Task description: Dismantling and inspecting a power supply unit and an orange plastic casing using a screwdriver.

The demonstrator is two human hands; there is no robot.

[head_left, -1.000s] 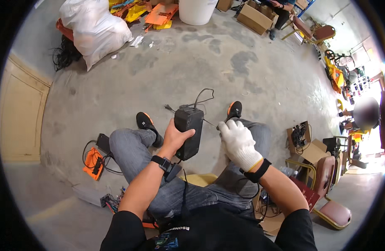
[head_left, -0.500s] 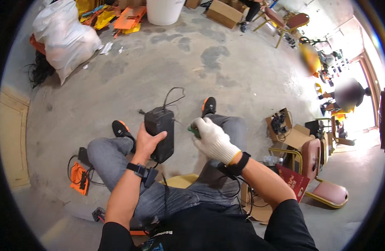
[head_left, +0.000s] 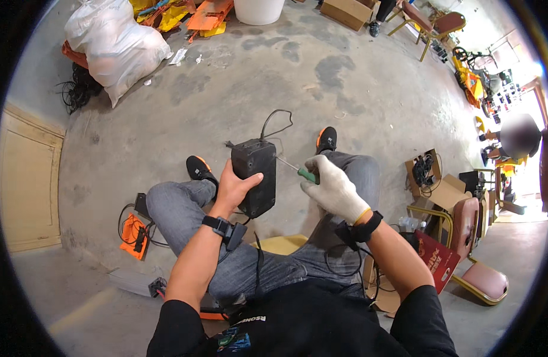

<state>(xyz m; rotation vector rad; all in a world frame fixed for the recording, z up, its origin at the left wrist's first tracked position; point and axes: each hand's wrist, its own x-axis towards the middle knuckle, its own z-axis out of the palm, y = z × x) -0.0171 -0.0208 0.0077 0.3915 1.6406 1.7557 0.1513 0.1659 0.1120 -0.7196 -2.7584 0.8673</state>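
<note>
A black box-shaped device (head_left: 259, 184) with cables at its ends is held upright between my knees. My left hand (head_left: 237, 189), bare, grips its left side, the thumb lying across the front. My right hand (head_left: 335, 189), in a white knit glove, is closed on a screwdriver (head_left: 308, 175) with a green handle. The thin metal shaft points left, and its tip is at the device's upper right edge; whether it sits in a screw I cannot tell. A loop of black cable (head_left: 278, 113) rises from the top of the device.
Left of my leg lie an orange pouch (head_left: 133, 236) and a black adapter with cable. To the right stand an open cardboard box (head_left: 424, 172) of cables and a pink-padded chair (head_left: 465, 223). A white sack (head_left: 116, 53) is at the far left; other people are at the far right.
The view has shifted, so everything appears further right. My right hand has turned, showing more of the green handle and shaft, with the tip now at the device's edge.
</note>
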